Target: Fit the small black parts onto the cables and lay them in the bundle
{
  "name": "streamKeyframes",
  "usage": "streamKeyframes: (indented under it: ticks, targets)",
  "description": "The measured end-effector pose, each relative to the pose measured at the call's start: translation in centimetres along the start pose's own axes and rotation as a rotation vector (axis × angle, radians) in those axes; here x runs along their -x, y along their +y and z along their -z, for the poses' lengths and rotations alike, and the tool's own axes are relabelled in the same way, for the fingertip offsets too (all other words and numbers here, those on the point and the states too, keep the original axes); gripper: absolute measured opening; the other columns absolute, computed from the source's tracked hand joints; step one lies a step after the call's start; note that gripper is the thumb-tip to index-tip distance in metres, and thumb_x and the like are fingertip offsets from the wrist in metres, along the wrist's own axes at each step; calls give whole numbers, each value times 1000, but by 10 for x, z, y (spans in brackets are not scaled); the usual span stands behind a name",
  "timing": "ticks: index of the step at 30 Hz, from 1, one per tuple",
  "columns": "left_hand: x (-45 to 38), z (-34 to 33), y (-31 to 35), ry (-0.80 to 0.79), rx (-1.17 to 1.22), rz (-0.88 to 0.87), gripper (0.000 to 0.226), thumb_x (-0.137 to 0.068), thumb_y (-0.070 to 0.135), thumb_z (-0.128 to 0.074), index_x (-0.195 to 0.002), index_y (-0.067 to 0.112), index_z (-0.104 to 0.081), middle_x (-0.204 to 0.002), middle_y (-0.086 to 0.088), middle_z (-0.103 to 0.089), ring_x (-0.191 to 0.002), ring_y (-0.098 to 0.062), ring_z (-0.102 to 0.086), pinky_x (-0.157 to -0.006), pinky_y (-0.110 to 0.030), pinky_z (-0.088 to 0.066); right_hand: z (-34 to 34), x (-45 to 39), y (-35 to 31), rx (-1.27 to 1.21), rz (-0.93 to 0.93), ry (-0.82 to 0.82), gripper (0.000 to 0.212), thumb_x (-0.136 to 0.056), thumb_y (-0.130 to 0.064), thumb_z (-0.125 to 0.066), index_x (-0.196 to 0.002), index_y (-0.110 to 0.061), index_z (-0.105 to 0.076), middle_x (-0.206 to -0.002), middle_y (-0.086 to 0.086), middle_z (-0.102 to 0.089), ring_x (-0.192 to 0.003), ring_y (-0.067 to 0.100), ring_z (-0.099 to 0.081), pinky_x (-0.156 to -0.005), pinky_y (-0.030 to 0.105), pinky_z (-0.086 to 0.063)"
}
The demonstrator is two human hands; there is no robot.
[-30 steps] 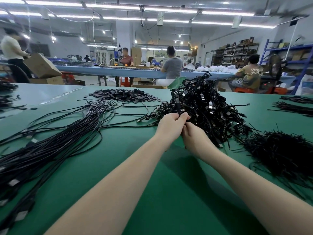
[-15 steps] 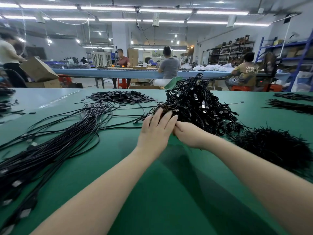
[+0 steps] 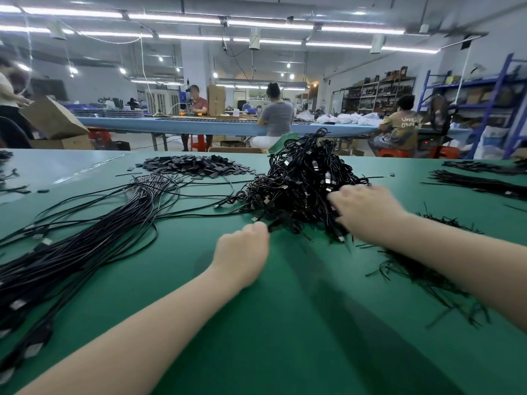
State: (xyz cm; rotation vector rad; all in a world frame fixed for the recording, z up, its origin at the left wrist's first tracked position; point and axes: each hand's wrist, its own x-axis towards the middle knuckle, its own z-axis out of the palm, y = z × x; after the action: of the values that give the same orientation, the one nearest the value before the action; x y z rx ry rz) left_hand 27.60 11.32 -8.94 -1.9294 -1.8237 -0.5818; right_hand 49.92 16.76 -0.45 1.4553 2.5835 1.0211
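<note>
Cable (image 3: 275,223) pinched by left hand (image 3: 242,253) | right hand (image 3: 363,206) spread on pile (image 3: 302,183) | risk: pulling snags tangle

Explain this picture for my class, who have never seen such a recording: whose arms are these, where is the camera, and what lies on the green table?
There is no machine here. A person wears a camera on the head, so the single picture looks forward and down over that person's own bare arms. The left hand is curled and pinches the end of a black cable at the near edge of a tangled heap of cables. The right hand is blurred by motion; it reaches onto the heap, and whether it grips anything cannot be told. On the green table also lie a long bundle of straightened cables at the left, a pile of small black parts farther back, and thin black ties at the right. Other workers sit at a blue table behind.
</note>
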Motion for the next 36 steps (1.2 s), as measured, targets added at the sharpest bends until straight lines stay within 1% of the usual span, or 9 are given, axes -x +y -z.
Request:
streamKeyframes:
  ticks: [2, 5, 9, 12, 21, 24, 27, 30, 36]
  targets:
    - [2, -7, -14, -110, 272, 163, 25, -103, 31, -29, -84, 17, -36, -83, 1, -52, -70, -23, -54, -60, -33, -35, -8, 13, 40, 103, -222, -172, 17, -93, -31, -52, -106, -20, -58, -97, -6, -61, -87, 17, -60, -67, 27, -40]
    - [1, -11, -15, -115, 465, 180, 32, -103, 34, -25, -74, 22, -29, -77, 1, -47, -63, -18, -44, -57, -35, -29, -21, 40, 80, 145, -356, -369, 25, -91, -46, -55, -96, -22, -60, -86, -9, -55, -78, 17, -57, -52, 23, -35]
    - [-2, -11, -16, -118, 558, 161, 32, -103, 35, -26, -73, 22, -30, -72, 2, -49, -61, -16, -45, -55, -36, -30, -36, 59, 99, 67, -326, -277, 29, -88, -57, -53, -92, -31, -63, -86, -11, -60, -74, 14, -62, -57, 23, -50]
    - [-3, -10, -19, -156, 744, 218, 32, -103, 34, -29, -79, 14, -38, -72, -1, -52, -65, -23, -47, -66, -40, -43, -41, 59, 97, 122, -306, -214, 24, -89, -55, -53, -89, -34, -66, -81, -13, -60, -71, 12, -63, -53, 21, -46]
    - [-3, -10, -19, -175, 803, 259, 33, -100, 36, -29, -72, 19, -32, -64, 5, -44, -58, -17, -38, -57, -33, -32, -28, 39, 94, 133, -347, -276, 27, -92, -51, -52, -87, -28, -67, -79, -9, -61, -71, 14, -63, -57, 25, -52]
    - [-6, -11, -21, -217, 886, 302, 30, -94, 38, -30, -71, 19, -32, -67, 2, -45, -60, -19, -40, -61, -35, -36, -5, 28, 88, 197, -296, 20, 34, -96, -47, -41, -86, -22, -62, -72, -7, -56, -55, 11, -55, -42, 25, -46]
    - [-8, -10, -21, -264, 973, 326, 31, -85, 45, -29, -73, 17, -36, -70, -2, -47, -62, -21, -43, -65, -36, -38, 27, 17, 48, -251, -240, 389, 32, -93, -41, -42, -81, -15, -57, -63, -4, -53, -43, 10, -46, -37, 19, -31]
    - [-10, -13, -23, -278, 992, 339, 32, -96, 39, -33, -75, 16, -40, -72, -2, -53, -61, -20, -51, -66, -34, -39, 40, -1, -18, -687, -161, 443, 18, -94, -36, -49, -84, -22, -54, -62, -11, -53, -45, 6, -48, -42, 21, -32]
    - [-11, -9, -34, -163, 1027, 379, 32, -102, 34, -32, -79, 13, -38, -67, -5, -49, -44, -14, -54, -47, -24, -41, -1, -27, -105, -678, -205, 478, 23, -100, -31, -47, -94, -11, -58, -71, 2, -64, -62, 27, -59, -57, 33, -36]
